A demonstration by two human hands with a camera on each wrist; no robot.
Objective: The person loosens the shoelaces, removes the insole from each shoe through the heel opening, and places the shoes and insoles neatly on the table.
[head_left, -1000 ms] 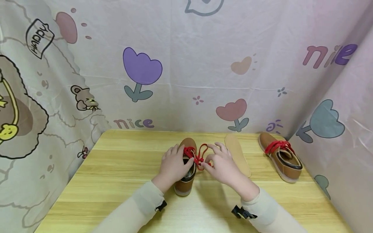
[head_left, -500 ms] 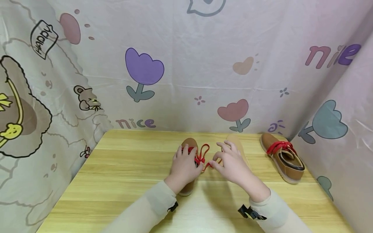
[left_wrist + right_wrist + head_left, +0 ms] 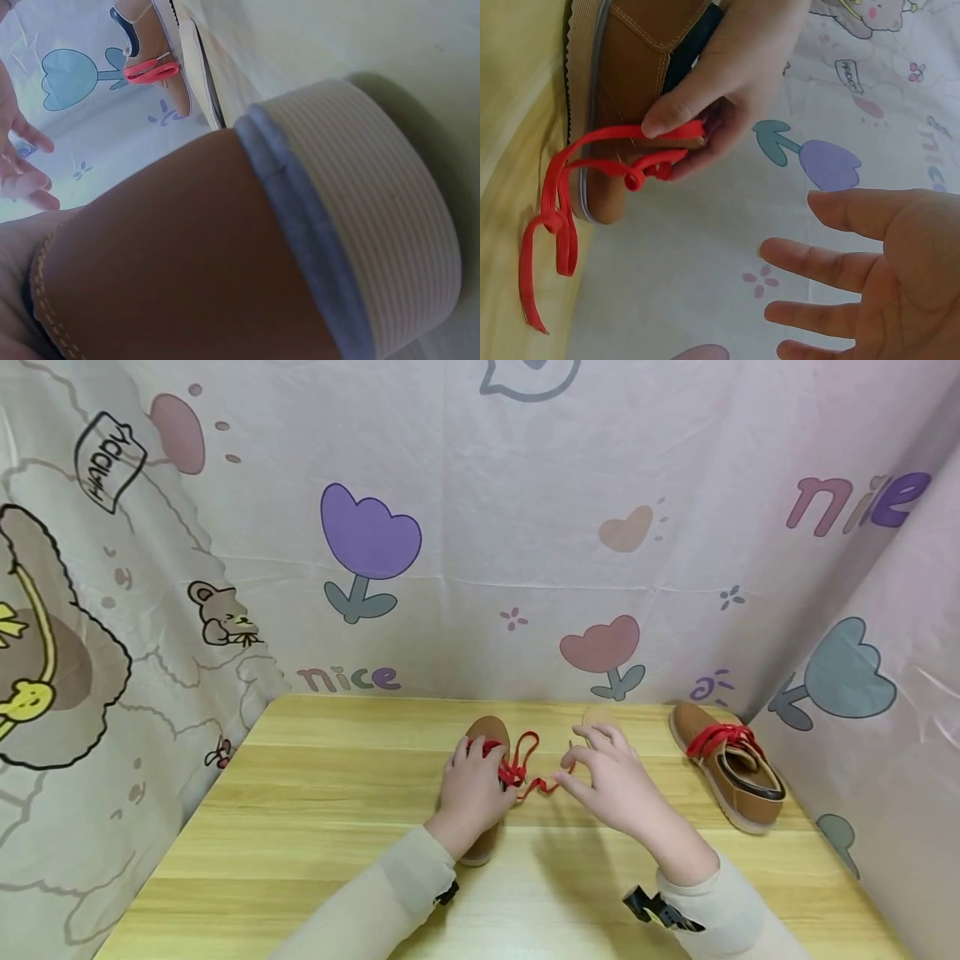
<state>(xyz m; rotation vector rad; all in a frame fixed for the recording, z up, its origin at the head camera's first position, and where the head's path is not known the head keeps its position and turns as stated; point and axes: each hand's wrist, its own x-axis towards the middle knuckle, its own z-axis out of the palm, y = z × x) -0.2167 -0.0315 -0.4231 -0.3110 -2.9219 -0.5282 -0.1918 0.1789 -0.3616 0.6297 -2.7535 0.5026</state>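
A brown leather shoe point(image 3: 489, 730) stands on the wooden table, toe pointing away, with a red shoelace point(image 3: 592, 136) on it. My left hand point(image 3: 474, 785) lies over the shoe's opening. In the right wrist view its thumb and curled fingers pinch the lace at the shoe's side. The lace's loose length, with a loop and a knot, trails onto the table to the right. My right hand point(image 3: 611, 781) hovers right of the lace, fingers spread and holding nothing, as the right wrist view shows. The left wrist view is mostly filled by the shoe's heel point(image 3: 187, 255).
A second brown shoe point(image 3: 753, 797) with tied red laces stands at the table's back right. Between the shoes lies a tan insole point(image 3: 598, 717), mostly hidden behind my right hand. A printed cloth point(image 3: 480, 527) hangs behind the table point(image 3: 337, 777).
My right hand has let go of the red lace and moved right; the lace end now trails on the table. My left hand has shifted right, farther over the shoe's opening.
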